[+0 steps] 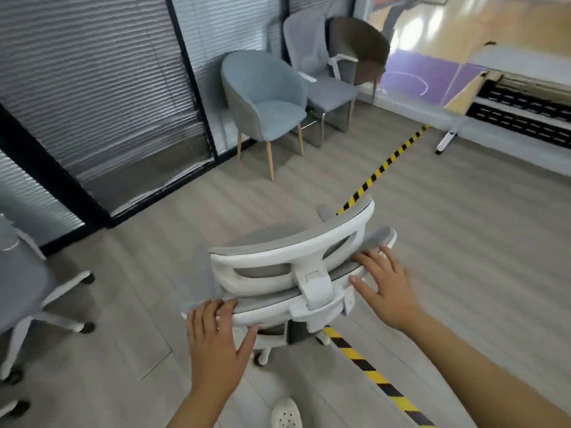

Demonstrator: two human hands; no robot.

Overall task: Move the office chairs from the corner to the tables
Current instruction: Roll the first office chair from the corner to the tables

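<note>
While both hands are resting on the backrest rim, several things are threatening the move:

- Second grey wheeled office chair at the left edge is sitting near the path; a wide swing is risking a collision.
- Left hand is curling its fingers over the white-framed grey mesh office chair, which is standing mid-floor, away from the corner; this shallow hold is likely to slip.
- Right hand is lying flat with fingers spread, gripping nothing, so steering is looking weak.
- Yellow-and-black striped floor tape is running under the castors and could be snagging them.
</note>
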